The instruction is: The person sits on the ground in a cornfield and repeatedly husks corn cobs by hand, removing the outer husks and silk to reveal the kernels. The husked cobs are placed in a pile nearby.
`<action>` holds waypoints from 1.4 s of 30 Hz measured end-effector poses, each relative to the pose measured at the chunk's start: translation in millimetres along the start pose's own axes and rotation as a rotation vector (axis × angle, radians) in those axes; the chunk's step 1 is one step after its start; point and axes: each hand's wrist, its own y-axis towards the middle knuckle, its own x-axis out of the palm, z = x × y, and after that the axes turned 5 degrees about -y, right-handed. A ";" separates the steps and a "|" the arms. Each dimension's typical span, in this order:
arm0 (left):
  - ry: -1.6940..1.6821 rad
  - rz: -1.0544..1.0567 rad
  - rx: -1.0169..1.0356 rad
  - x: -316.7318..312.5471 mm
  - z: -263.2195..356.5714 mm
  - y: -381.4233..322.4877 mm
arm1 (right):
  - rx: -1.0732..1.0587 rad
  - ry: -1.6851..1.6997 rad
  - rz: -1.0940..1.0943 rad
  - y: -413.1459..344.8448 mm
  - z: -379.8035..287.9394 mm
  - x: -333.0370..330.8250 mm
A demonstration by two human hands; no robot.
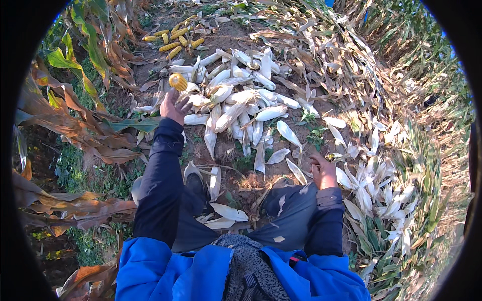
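Note:
A husked yellow corn cob (pixel 177 82) is just beyond the fingertips of my left hand (pixel 175 107), seemingly in the air; the hand's fingers are spread and hold nothing. My right hand (pixel 322 171) is near my right knee with its fingers partly curled, and nothing shows in it. Between and beyond the hands lies a heap of corn ears in pale husks (pixel 241 94). Farther off at the upper left, several bare yellow cobs (pixel 177 35) are piled on the soil. Loose pale husks (pixel 288 133) lie nearer my feet.
Dry standing corn leaves (pixel 75 124) crowd the left side. Cut stalks with dry leaves (pixel 339 64) lie across the upper right. Stripped husks (pixel 380 192) are piled at the right. My shoes (pixel 196 186) rest on the soil among husks. A dark shape shows at the far right rim.

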 end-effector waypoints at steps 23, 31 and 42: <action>1.942 -0.217 -0.085 -107.0 -270.2 154.9 | 0.235 -0.174 0.246 -79.0 -70.2 -52.2; 2.087 -0.475 -0.079 -101.8 -331.5 187.2 | 0.464 -0.224 0.310 -102.4 -91.4 -50.4; 1.303 -0.516 -0.171 -20.6 -277.0 166.7 | 0.311 -0.355 0.159 -63.3 -116.1 -32.4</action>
